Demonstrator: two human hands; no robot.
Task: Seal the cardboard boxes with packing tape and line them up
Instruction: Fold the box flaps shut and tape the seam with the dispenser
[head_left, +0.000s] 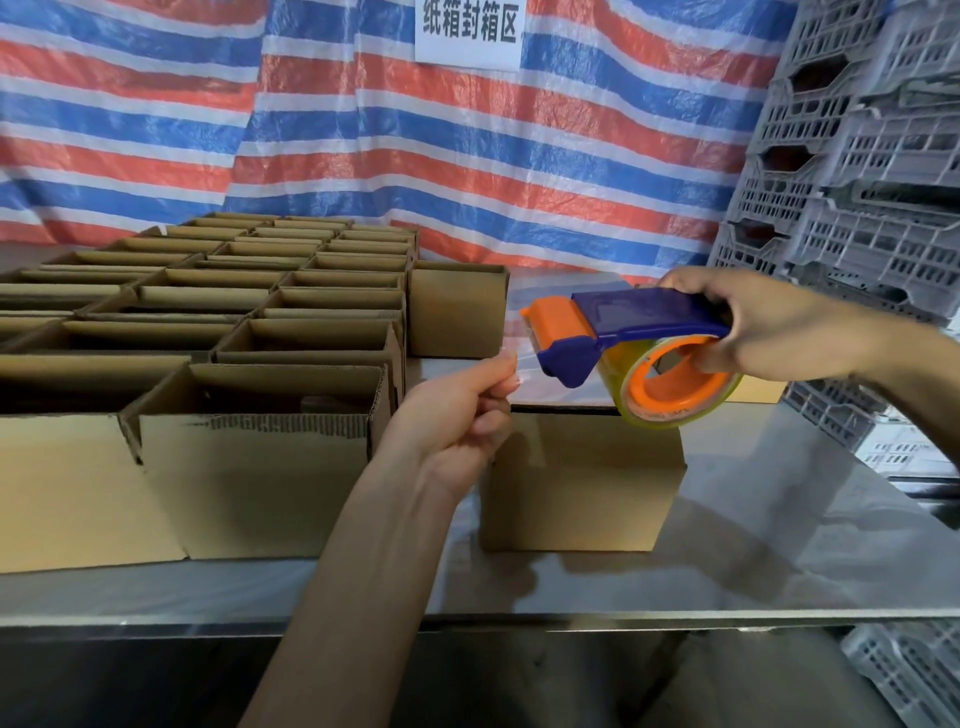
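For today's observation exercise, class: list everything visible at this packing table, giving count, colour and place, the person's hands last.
Closed brown cardboard box: one, brown, table front.
Open brown cardboard boxes: many, brown, in rows on the table's left.
Blue and orange plastic tape dispenser: one, blue and orange, above the closed box.
Roll of clear packing tape: one, clear, orange core, in the dispenser.
Strip of clear tape: one, clear, drawn out from the dispenser.
Shiny metal table: one, silver, under the boxes.
Striped plastic tarpaulin: one, red, white and blue, hanging behind.
White paper sign: one, white, high on the tarpaulin.
Grey plastic crates: several, grey, stacked at right.
Left hand: one, pinching the tape strip.
Right hand: one, gripping the dispenser.
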